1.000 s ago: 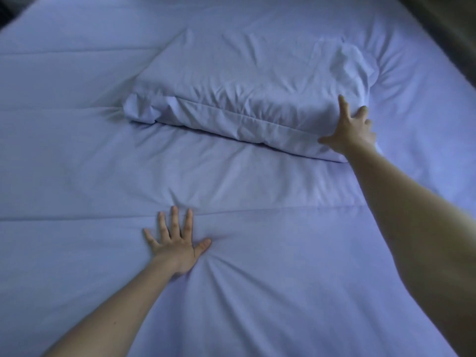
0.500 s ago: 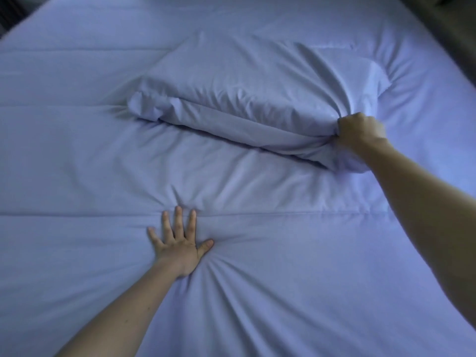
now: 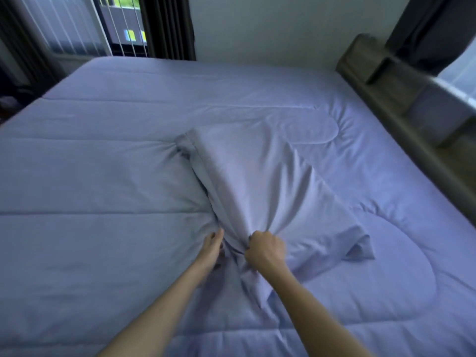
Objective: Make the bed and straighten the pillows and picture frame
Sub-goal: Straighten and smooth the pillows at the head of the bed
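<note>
A pale blue pillow (image 3: 260, 176) lies lengthwise across the middle of the bed, on a quilted blue cover (image 3: 103, 181). Its near end is bunched up. My right hand (image 3: 266, 249) is a fist gripping that bunched pillowcase cloth. My left hand (image 3: 212, 249) lies just left of it, fingers together against the pillow's near edge and partly tucked under it; I cannot tell whether it grips. No picture frame is in view.
A dark wooden headboard with open shelf niches (image 3: 401, 99) runs along the bed's right side. Dark curtains and a window with vertical bars (image 3: 121, 24) stand behind the bed's far left corner. A white wall (image 3: 270, 27) is at the back.
The pillow has been pulled toward me and turned, from lying crosswise to pointing away. My left hand left the cover and came to the pillow's near end. The view tilted up to show the room.
</note>
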The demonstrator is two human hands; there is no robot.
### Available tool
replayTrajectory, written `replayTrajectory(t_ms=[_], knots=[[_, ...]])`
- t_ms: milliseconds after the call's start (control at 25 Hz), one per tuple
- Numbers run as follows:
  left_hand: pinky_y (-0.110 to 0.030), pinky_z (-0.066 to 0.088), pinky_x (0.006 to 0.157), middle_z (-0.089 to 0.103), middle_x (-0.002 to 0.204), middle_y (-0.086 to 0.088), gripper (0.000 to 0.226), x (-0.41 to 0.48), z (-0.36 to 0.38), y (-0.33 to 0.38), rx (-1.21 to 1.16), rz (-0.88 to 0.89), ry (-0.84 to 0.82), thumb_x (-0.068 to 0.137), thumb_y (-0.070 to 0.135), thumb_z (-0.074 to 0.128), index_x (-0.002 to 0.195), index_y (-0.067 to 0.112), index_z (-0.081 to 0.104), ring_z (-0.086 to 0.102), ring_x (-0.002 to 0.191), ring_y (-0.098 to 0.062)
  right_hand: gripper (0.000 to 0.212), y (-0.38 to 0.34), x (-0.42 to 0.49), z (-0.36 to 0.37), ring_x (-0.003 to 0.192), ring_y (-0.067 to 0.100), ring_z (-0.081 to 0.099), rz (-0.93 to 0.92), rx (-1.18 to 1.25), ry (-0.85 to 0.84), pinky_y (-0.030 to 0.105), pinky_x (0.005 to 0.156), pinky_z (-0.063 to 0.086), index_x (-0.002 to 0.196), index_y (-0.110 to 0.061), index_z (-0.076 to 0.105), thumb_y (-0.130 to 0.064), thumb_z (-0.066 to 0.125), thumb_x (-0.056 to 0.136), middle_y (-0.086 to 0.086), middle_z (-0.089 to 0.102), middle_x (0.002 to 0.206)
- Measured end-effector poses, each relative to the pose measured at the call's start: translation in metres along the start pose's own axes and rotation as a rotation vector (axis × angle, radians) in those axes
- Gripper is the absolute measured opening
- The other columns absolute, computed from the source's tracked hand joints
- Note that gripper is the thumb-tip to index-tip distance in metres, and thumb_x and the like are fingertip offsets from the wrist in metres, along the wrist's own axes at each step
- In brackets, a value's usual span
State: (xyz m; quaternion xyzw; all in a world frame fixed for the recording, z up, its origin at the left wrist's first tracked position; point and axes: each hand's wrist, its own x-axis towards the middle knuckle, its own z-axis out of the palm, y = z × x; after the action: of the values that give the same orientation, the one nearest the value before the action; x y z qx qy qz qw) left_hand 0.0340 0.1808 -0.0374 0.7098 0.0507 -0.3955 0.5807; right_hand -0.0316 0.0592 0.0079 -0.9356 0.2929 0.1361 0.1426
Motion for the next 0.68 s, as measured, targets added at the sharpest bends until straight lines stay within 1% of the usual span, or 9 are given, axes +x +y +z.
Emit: replayTrajectory(t_ms=[120,240,360,440,480,520,560,600,680], knots=[[-0.035,0.046,0.084,0.057,0.128,-0.005,0.049,-0.037,-0.009,-0.020,0.048,-0.067,-0.093,0.095,0.056,0.032,0.135,0.027,0.036,0.059,0.108,-0.024,0.028,-0.018,-0.066,0.031,0.109,0.031,0.062,0.067,0.033,-0.005,0.032,0.082,0.048,0.109,-0.015,0.063,-0.016,0.051,0.083,0.011,0.064,0.117],[-0.036,0.047,0.087,0.058,0.130,-0.014,0.053,-0.056,-0.015,-0.043,0.037,-0.049,-0.096,0.097,0.050,0.034,0.137,0.016,0.036,0.059,0.113,-0.029,0.026,-0.021,-0.108,0.052,0.108,0.030,0.062,0.104,0.025,-0.023,0.031,0.075,0.045,0.108,-0.019,0.064,-0.018,0.051,0.085,0.008,0.065,0.116],[-0.036,0.048,0.087,0.059,0.130,-0.019,0.055,-0.068,-0.007,-0.057,0.052,-0.022,-0.120,0.097,0.048,0.033,0.139,0.012,0.039,0.059,0.116,-0.033,0.041,-0.012,-0.121,0.048,0.107,0.031,0.062,0.099,0.042,-0.054,0.034,0.080,0.048,0.108,-0.019,0.066,-0.047,0.053,0.081,0.009,0.066,0.114],[-0.031,0.051,0.076,0.067,0.112,-0.018,0.059,-0.072,0.003,-0.057,0.061,-0.010,-0.081,0.096,0.052,0.034,0.139,0.013,0.039,0.066,0.096,-0.031,0.059,0.007,-0.110,0.036,0.093,0.029,0.066,0.021,0.143,-0.204,0.031,0.070,0.047,0.083,-0.017,0.070,-0.072,0.053,0.070,0.010,0.070,0.093],[-0.027,0.052,0.068,0.068,0.100,-0.015,0.062,-0.073,0.008,-0.056,0.069,-0.016,-0.048,0.094,0.056,0.035,0.139,0.014,0.037,0.067,0.082,-0.027,0.062,0.022,-0.103,0.026,0.081,0.026,0.068,-0.025,0.233,-0.314,0.026,0.063,0.046,0.069,-0.016,0.068,-0.076,0.054,0.068,0.008,0.071,0.079],[-0.025,0.053,0.070,0.067,0.103,-0.013,0.066,-0.072,0.013,-0.054,0.056,-0.022,-0.020,0.091,0.059,0.038,0.141,0.016,0.033,0.067,0.084,-0.024,0.063,0.041,-0.094,0.018,0.072,0.023,0.070,-0.042,0.321,-0.376,0.023,0.058,0.047,0.064,-0.014,0.067,-0.075,0.055,0.071,0.005,0.070,0.069],[-0.027,0.051,0.083,0.061,0.122,-0.011,0.073,-0.069,0.016,-0.054,0.028,-0.018,0.000,0.089,0.061,0.044,0.145,0.017,0.026,0.064,0.102,-0.023,0.061,0.064,-0.084,0.011,0.068,0.022,0.070,-0.013,0.359,-0.347,0.023,0.058,0.049,0.064,-0.013,0.067,-0.072,0.054,0.075,0.005,0.071,0.067],[-0.030,0.044,0.099,0.048,0.140,-0.008,0.082,-0.067,0.020,-0.054,0.006,-0.005,0.018,0.086,0.060,0.050,0.148,0.017,0.019,0.053,0.122,-0.023,0.057,0.090,-0.071,0.003,0.074,0.024,0.070,0.024,0.369,-0.234,0.027,0.065,0.052,0.068,-0.012,0.066,-0.066,0.053,0.080,0.007,0.072,0.072],[-0.038,0.032,0.114,0.034,0.152,-0.007,0.094,-0.063,0.030,-0.054,0.004,0.002,0.091,0.081,0.057,0.061,0.150,0.014,0.013,0.039,0.136,-0.024,0.040,0.150,-0.041,-0.007,0.100,0.032,0.062,0.145,0.237,0.117,0.038,0.084,0.049,0.086,-0.016,0.060,-0.055,0.054,0.085,0.013,0.069,0.099]])
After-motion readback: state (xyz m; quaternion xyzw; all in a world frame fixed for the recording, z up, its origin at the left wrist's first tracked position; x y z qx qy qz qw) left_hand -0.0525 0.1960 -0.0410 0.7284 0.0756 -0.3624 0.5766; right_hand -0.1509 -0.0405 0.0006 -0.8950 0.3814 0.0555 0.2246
